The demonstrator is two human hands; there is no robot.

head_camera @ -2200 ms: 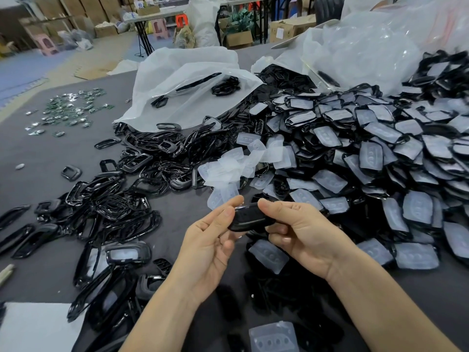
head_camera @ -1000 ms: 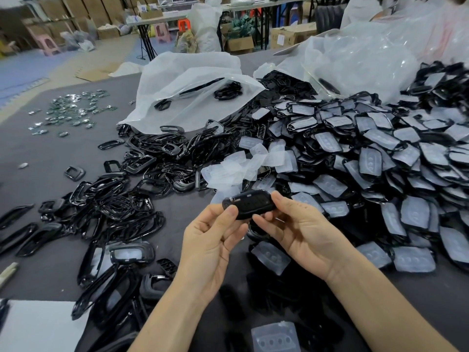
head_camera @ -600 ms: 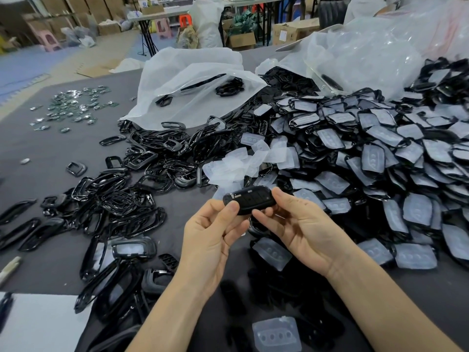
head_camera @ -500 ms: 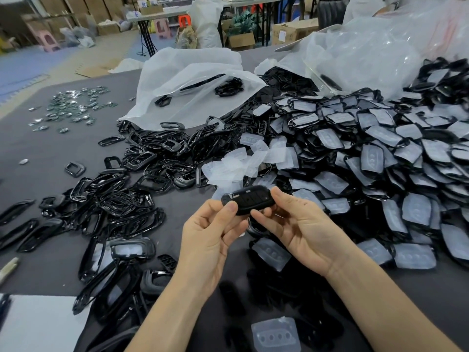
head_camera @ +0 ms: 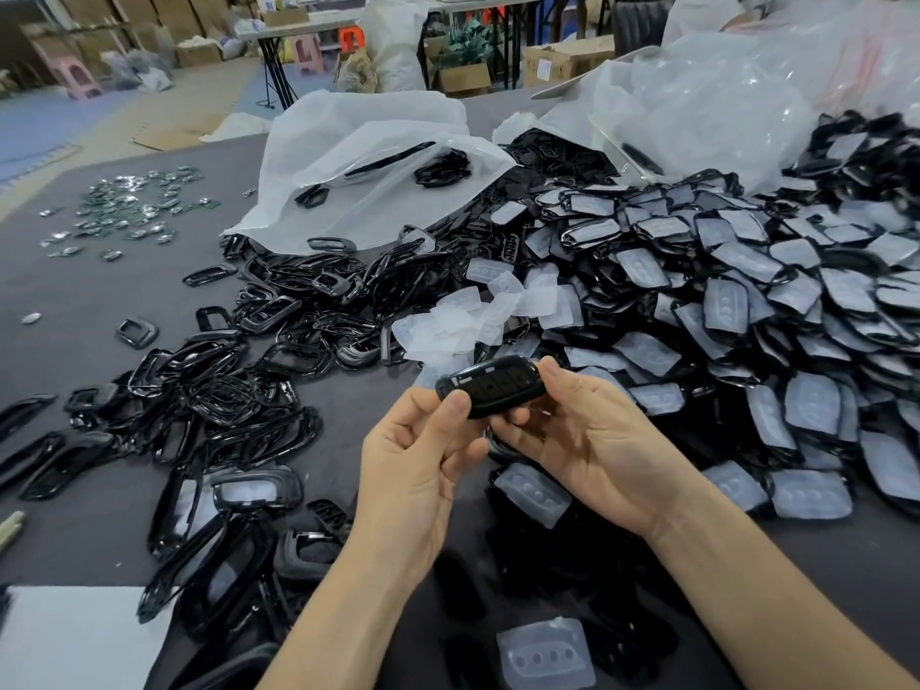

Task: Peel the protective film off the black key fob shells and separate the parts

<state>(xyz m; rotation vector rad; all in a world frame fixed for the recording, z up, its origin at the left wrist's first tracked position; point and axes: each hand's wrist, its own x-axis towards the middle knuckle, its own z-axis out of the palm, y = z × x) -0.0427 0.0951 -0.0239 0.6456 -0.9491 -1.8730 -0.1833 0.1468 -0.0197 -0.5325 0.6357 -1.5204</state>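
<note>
Key fob shell: you are holding one black key fob shell [head_camera: 490, 385] above the grey table [head_camera: 99, 291], in front of you, between both hands. It is lying almost level, with the button face turned up to you.

Left hand: your left hand [head_camera: 423, 470] is gripping the left end of the shell; the thumb is pressing on the top near the edge and the fingers are curling under it.

Right hand: your right hand [head_camera: 592, 440] is gripping the right end; the thumb is lying over the right edge and the fingers are supporting the shell from below.

Unpeeled pile: a big heap of film-covered shells [head_camera: 747, 301] is lying to your right, reaching far back.

Peeled film: loose film pieces [head_camera: 478, 316] are lying in a small bunch just behind the held shell.

Separated parts: black frames [head_camera: 224, 390] are spreading over the table to your left.

Bags: a white plastic bag [head_camera: 363, 161] is lying open behind the frames, with some black parts on it.

Small metal parts: shiny pieces [head_camera: 129, 211] are lying far left, well apart from the rest.
</note>
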